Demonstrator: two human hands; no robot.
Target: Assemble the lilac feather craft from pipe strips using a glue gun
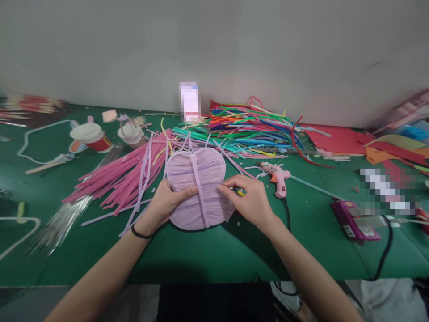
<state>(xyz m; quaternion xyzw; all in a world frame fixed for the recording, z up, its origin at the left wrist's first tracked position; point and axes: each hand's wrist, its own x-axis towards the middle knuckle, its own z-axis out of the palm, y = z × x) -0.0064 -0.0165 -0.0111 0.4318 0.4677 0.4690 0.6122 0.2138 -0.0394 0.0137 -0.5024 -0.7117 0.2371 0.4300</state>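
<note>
A lilac rounded piece [182, 172] made of side-by-side fuzzy stems is held up above the green table. One lilac strip [198, 185] runs down its middle. My left hand [167, 199] grips its left edge, the thumb lying across the front near the strip. At the right side, my right hand [250, 197] pinches with thumb and index finger against the piece's surface; whatever is between the fingertips is too small to make out. Behind my right hand, something yellow and red is partly hidden.
Pink stems [117, 179] and a paper cup [90, 136] lie left. Colourful stems [248, 129] and a lit screen [190, 103] are behind. A pink glue gun [280, 181], its black cable and a purple box [350, 219] sit right on the green table [311, 250].
</note>
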